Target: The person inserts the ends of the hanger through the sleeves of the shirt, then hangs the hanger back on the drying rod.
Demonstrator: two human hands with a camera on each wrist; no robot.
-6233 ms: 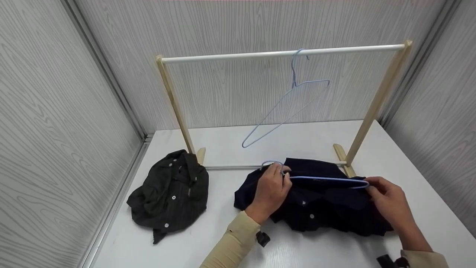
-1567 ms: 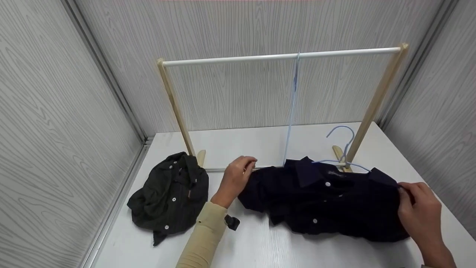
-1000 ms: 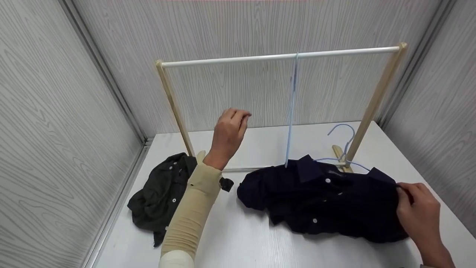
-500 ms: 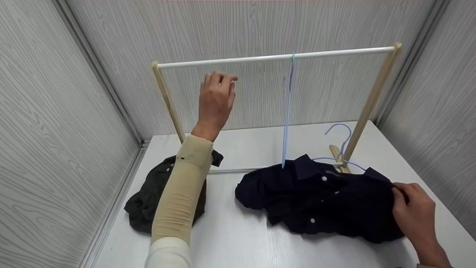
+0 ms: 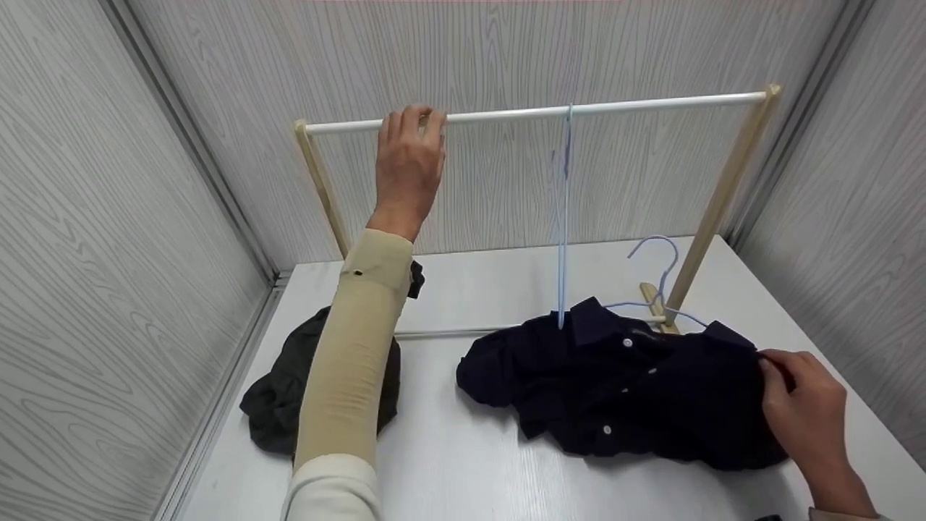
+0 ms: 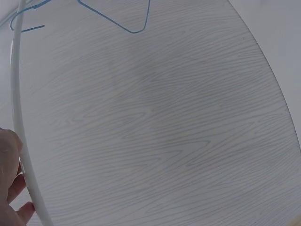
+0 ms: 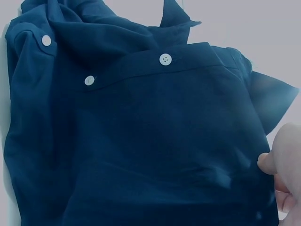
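In the head view my left hand [image 5: 409,163] is up at the garment rack's white rail [image 5: 499,116], its fingers curled over the bar. The left wrist view shows fingertips [image 6: 27,212] against that rail. With thumb and fingers my right hand [image 5: 810,405] pinches the shoulder edge of a dark navy shirt [image 5: 673,405] lying on the table. White buttons [image 7: 165,59] run along the shirt's front in the right wrist view. A blue hanger [image 5: 664,278] sits inside the shirt, its hook standing out above the collar; most of it is hidden.
Another blue hanger [image 5: 563,217] hangs edge-on from the rail, its lower end by the navy shirt. A crumpled dark shirt [image 5: 278,398] lies at left, partly behind my left sleeve [image 5: 351,362]. Wooden posts [image 5: 723,202] hold the rail, and panelled walls [image 5: 87,253] enclose the white table.
Earlier both hands worked the hanger into the navy shirt. Since then my left hand has left the shirt and risen to the rail. My right hand has stayed at the shirt's shoulder.
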